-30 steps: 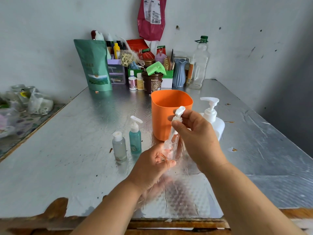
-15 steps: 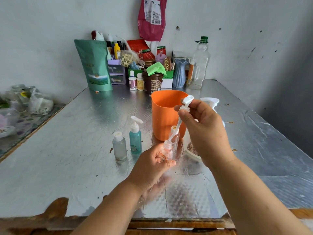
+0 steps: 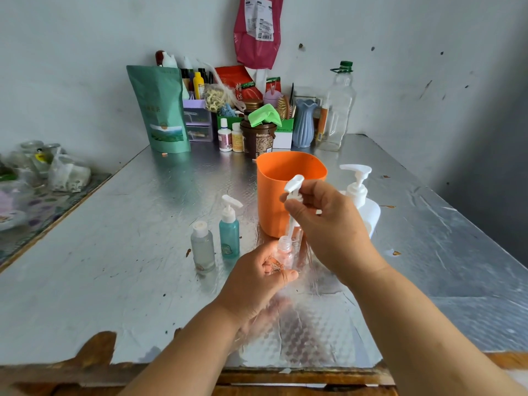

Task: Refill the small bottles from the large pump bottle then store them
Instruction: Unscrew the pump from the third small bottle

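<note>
My left hand (image 3: 257,278) grips a small clear bottle (image 3: 283,252) upright on the foil-covered table (image 3: 114,252). My right hand (image 3: 328,227) pinches its white pump head (image 3: 294,185) above it; the dip tube reaches down into the bottle's open neck. Behind my right hand stands the large white pump bottle (image 3: 358,192), partly hidden. Left of my hands stand a teal pump bottle (image 3: 229,230) and a frosted flip-cap bottle (image 3: 203,247). An orange cup (image 3: 274,195) stands just behind the clear bottle.
Clutter lines the back wall: a green pouch (image 3: 160,110), a brown jar (image 3: 258,138), a blue vase (image 3: 304,122), a tall clear bottle (image 3: 338,110). Plastic bags (image 3: 57,167) lie on the side table at left. The table's near edge is torn.
My right hand lifted the pump head up out of the clear bottle, then lowered it a little and moved left again, the tube still in the neck. My left hand stayed put.
</note>
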Demonstrator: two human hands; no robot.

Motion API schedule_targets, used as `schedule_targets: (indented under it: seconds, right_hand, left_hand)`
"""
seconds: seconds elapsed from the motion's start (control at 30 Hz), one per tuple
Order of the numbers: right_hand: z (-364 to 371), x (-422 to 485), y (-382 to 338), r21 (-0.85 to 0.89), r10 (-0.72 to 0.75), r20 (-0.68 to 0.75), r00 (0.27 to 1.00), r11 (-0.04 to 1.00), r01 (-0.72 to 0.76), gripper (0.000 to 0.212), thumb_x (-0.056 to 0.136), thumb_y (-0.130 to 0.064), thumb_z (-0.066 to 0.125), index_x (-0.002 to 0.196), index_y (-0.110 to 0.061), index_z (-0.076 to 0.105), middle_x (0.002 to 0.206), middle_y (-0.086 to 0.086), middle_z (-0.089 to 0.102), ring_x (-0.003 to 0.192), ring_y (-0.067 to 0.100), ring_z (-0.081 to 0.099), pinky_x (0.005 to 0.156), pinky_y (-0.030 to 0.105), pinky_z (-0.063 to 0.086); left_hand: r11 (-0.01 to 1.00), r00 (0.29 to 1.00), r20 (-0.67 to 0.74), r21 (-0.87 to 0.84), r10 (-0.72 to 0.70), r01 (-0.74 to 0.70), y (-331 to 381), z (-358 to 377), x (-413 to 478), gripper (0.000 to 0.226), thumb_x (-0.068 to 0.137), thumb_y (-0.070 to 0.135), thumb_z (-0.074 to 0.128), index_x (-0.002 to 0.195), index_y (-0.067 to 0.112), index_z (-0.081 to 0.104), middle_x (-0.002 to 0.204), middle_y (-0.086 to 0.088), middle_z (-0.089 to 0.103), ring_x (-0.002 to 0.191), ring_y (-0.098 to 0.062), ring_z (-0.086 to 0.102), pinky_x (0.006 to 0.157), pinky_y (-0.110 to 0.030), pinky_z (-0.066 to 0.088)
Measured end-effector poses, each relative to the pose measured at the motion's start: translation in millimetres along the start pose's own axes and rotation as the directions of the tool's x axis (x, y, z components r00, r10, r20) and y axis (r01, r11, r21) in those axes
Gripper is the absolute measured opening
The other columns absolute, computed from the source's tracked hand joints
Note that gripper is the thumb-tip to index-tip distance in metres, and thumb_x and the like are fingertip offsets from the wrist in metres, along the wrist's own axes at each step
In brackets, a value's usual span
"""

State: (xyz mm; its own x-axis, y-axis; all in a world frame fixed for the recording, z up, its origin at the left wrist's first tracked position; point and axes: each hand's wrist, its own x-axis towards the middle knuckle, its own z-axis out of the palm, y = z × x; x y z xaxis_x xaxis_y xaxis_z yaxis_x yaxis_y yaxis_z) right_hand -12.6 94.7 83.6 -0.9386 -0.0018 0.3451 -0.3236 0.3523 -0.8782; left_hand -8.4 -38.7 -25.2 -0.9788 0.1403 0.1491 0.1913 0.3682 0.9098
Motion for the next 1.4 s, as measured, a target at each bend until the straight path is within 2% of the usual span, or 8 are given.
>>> schedule_targets:
  seconds: [0.3, 0.4, 0.5, 0.7, 0.87, 1.07, 1.23, 1.4]
  right_hand:
    - [-2, -3, 1, 0.071, 0.025, -0.080, 0.996, 0.997, -0.019, 0.010, 0.089, -0.027, 0.061, 0.098, -0.027, 0.064, 0.091, -0.006, 0.072, 0.086, 0.009, 0.066, 0.081, 0.029, 0.054]
    - [-4, -3, 4, 0.128, 0.053, -0.128, 0.990, 0.991, -0.036, 0.006, 0.090, -0.026, 0.061, 0.094, -0.025, 0.065, 0.090, 0.001, 0.071, 0.075, 0.013, 0.063, 0.068, 0.033, 0.051]
    - [-7, 0, 9, 0.166, 0.103, -0.209, 0.973, 0.984, -0.068, 0.009, 0.089, -0.029, 0.063, 0.095, -0.023, 0.066, 0.081, -0.005, 0.070, 0.073, 0.010, 0.062, 0.075, 0.037, 0.054]
    - [-14, 1, 10, 0.295, 0.186, -0.249, 0.951, 0.949, -0.108, 0.015, 0.090, -0.026, 0.062, 0.100, -0.016, 0.067, 0.081, -0.005, 0.070, 0.066, 0.002, 0.059, 0.066, 0.020, 0.049]
    - [-12, -1, 11, 0.195, 0.168, -0.226, 0.960, 0.973, -0.125, 0.014, 0.088, -0.032, 0.064, 0.092, -0.018, 0.065, 0.081, 0.004, 0.069, 0.067, 0.010, 0.058, 0.069, 0.031, 0.052]
    - [-18, -4, 9, 0.325, 0.204, -0.251, 0.946, 0.939, -0.116, 0.015, 0.092, -0.024, 0.060, 0.098, -0.012, 0.067, 0.082, 0.001, 0.070, 0.063, 0.000, 0.057, 0.066, 0.019, 0.051]
    - [-18, -9, 14, 0.223, 0.229, -0.211, 0.950, 0.958, -0.181, 0.015, 0.088, -0.029, 0.063, 0.091, -0.015, 0.065, 0.089, 0.015, 0.068, 0.069, 0.014, 0.055, 0.075, 0.040, 0.053]
    - [-28, -10, 15, 0.301, 0.268, -0.272, 0.924, 0.936, -0.183, 0.017, 0.090, -0.027, 0.062, 0.092, -0.011, 0.065, 0.080, 0.009, 0.068, 0.065, 0.015, 0.059, 0.049, 0.016, 0.047]
  left_hand:
    - [1.000, 1.000, -0.001, -0.011, -0.003, 0.003, 0, 0, -1, 0.044, 0.080, 0.039, 0.073, 0.122, 0.041, 0.057, 0.111, 0.020, 0.070, 0.105, 0.001, 0.064, 0.097, -0.030, 0.052]
    - [1.000, 1.000, -0.010, 0.002, -0.010, 0.010, 1, 0, -1, 0.044, 0.081, 0.036, 0.074, 0.123, 0.036, 0.058, 0.106, 0.018, 0.071, 0.100, 0.001, 0.065, 0.094, -0.028, 0.054]
    - [1.000, 1.000, -0.008, -0.009, -0.026, 0.026, 2, 0, 0, 0.041, 0.082, 0.033, 0.074, 0.119, 0.040, 0.058, 0.108, 0.021, 0.070, 0.100, 0.004, 0.065, 0.093, -0.023, 0.053]
    - [0.999, 0.999, 0.004, -0.027, -0.038, 0.038, 2, 0, 0, 0.042, 0.080, 0.038, 0.073, 0.118, 0.043, 0.058, 0.110, 0.023, 0.069, 0.103, 0.004, 0.064, 0.094, -0.025, 0.051]
    - [0.998, 0.999, 0.002, -0.039, -0.042, 0.042, 3, 0, -1, 0.044, 0.078, 0.038, 0.073, 0.120, 0.039, 0.060, 0.109, 0.020, 0.070, 0.103, 0.000, 0.065, 0.094, -0.028, 0.052]
    - [0.999, 0.999, 0.005, -0.013, -0.045, 0.045, 4, -1, -1, 0.035, 0.082, 0.034, 0.073, 0.113, 0.044, 0.059, 0.108, 0.024, 0.070, 0.101, 0.006, 0.063, 0.089, -0.019, 0.048]
    - [0.999, 0.999, 0.002, -0.008, -0.039, 0.039, 5, -1, -1, 0.038, 0.082, 0.036, 0.072, 0.118, 0.041, 0.060, 0.109, 0.023, 0.069, 0.102, 0.005, 0.063, 0.091, -0.022, 0.049]
    - [0.999, 0.999, 0.006, -0.013, -0.044, 0.044, 5, -1, -2, 0.040, 0.083, 0.037, 0.072, 0.121, 0.040, 0.059, 0.111, 0.025, 0.068, 0.103, 0.007, 0.062, 0.089, -0.019, 0.048]
